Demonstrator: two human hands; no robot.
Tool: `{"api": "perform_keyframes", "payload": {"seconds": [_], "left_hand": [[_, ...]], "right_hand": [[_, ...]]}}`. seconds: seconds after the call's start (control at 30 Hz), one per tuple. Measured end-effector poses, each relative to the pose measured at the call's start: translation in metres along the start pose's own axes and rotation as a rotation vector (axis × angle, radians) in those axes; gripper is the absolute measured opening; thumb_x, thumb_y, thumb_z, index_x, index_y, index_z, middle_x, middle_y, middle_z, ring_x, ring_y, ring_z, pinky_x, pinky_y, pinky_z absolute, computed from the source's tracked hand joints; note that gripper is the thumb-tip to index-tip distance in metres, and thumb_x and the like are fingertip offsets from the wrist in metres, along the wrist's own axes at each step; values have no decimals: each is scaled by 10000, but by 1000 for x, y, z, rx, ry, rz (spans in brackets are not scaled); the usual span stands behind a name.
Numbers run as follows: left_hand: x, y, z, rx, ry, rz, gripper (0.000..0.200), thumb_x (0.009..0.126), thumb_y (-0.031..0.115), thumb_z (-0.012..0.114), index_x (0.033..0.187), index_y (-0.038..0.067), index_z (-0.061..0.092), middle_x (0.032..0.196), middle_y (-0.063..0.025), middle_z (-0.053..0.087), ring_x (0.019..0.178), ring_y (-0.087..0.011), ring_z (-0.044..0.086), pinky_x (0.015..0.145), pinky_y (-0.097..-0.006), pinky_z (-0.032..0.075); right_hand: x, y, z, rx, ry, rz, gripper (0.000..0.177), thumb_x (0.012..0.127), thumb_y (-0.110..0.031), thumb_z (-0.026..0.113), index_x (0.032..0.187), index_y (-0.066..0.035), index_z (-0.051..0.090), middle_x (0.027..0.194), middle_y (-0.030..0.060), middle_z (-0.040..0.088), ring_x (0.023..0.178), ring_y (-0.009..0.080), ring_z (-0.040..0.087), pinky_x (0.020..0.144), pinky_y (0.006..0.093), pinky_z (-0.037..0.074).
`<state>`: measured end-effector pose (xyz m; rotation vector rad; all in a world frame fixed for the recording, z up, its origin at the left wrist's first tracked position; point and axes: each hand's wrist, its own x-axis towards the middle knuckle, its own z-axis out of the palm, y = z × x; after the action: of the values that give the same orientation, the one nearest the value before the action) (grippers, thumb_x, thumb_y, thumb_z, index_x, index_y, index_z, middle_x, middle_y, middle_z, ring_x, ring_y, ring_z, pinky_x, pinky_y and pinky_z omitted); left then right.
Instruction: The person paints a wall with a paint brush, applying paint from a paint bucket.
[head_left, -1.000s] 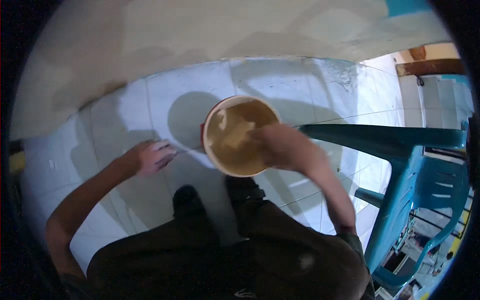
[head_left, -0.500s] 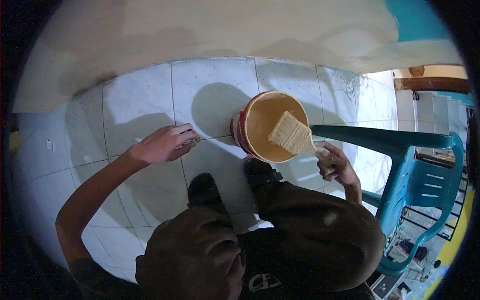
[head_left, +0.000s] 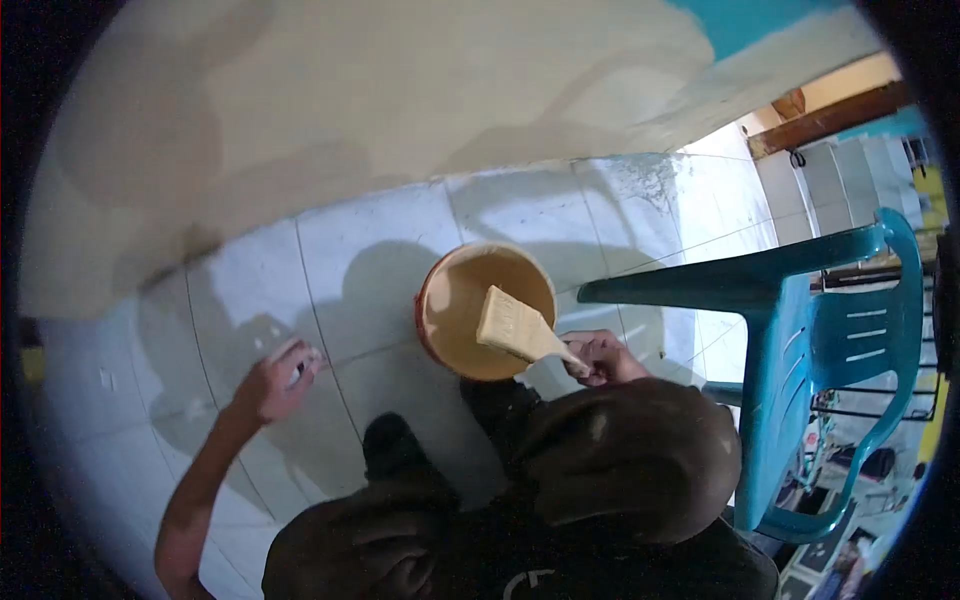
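A wide brush [head_left: 512,326], its bristles coated in beige paint, is held by its handle in my right hand [head_left: 604,358]. The bristles hang over the paint bucket [head_left: 452,318], which stands on the tiles and has beige paint inside. Off to the left of the bucket, my left hand [head_left: 282,380] is raised above the floor with its fingers curled together. Something small and pale shows at those fingers, too blurred to name.
Beyond the bucket rises a beige wall [head_left: 330,110] with a teal patch [head_left: 750,25]. A green plastic chair [head_left: 780,330] stands on the right, one leg reaching close to the bucket. My knees and dark shoes are below, on white tiles [head_left: 390,215].
The view has tilted, so bucket and wall sit lower. My left hand has moved left and down, away from the bucket. The brush has turned and its bristles still hang over the bucket.
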<state>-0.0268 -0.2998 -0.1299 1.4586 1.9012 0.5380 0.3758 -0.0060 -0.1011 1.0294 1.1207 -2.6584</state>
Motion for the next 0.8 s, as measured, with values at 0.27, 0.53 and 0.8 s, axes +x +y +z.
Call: {"api": "perform_keyframes", "payload": {"seconds": [0.27, 0.53, 0.8], "left_hand": [[2, 0, 10, 125, -203, -17, 190, 914, 190, 586, 1039, 48, 611, 1023, -176, 585, 886, -371, 611, 751, -426, 516], [40, 14, 47, 29, -192, -190, 171, 956, 187, 561, 1053, 54, 608, 1026, -135, 615, 816, -251, 666, 709, -352, 546], [6, -16, 68, -74, -333, -346, 249, 981, 206, 523, 1079, -14, 587, 1036, -153, 626, 772, -223, 676, 692, -335, 552]], "right_hand": [[37, -62, -11, 50, 263, -552, 397, 960, -239, 561, 1246, 34, 521, 626, -54, 354, 470, 34, 295, 422, 211, 239], [118, -133, -92, 265, 724, -947, 353, 996, -284, 507, 1159, 23, 568, 587, -62, 315, 422, 24, 256, 368, 212, 193], [137, -175, -91, 517, 682, -984, 338, 1002, -282, 484, 1108, 27, 565, 545, -72, 260, 400, 33, 237, 357, 224, 185]]}}
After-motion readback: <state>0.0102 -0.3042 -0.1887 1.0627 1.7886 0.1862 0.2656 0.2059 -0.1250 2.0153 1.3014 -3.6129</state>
